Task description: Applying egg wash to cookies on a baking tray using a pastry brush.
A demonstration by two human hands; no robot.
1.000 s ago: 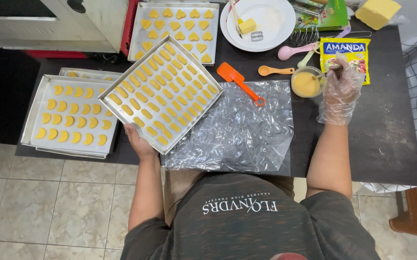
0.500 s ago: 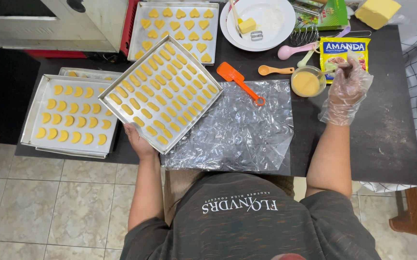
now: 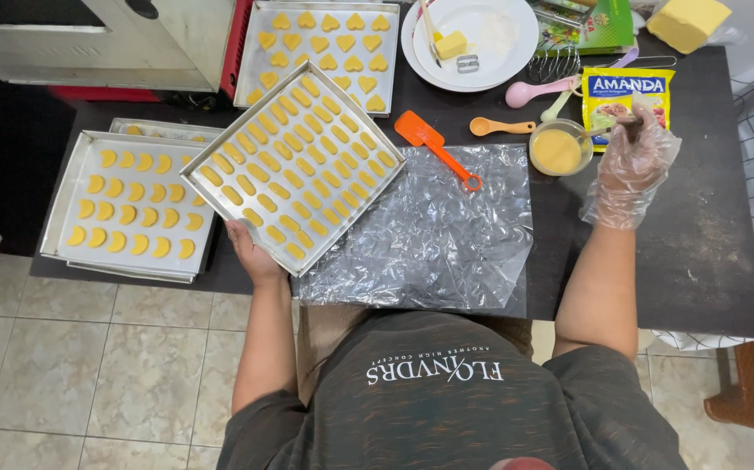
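My left hand [image 3: 253,252] grips the near corner of a metal baking tray [image 3: 211,204] that carries several rows of yellow oblong dough pieces and sits turned at an angle on the dark table. My right hand [image 3: 631,165], in a clear plastic glove, holds a small brush [image 3: 613,124] just right of a glass bowl of yellow liquid [image 3: 558,148]. A sheet of crinkled clear plastic [image 3: 429,231] lies between my two arms.
A second tray of crescent dough pieces [image 3: 81,174] lies at the left on another tray; a third with heart shapes [image 3: 259,65] is at the back. An orange spatula [image 3: 433,146], plastic spoons [image 3: 525,91], a white plate [image 3: 499,52], a yellow packet [image 3: 625,91] and a butter block [image 3: 686,22] surround the bowl.
My right hand has drawn slightly back to the right of the bowl with the brush. The left hand and tray have stayed put.
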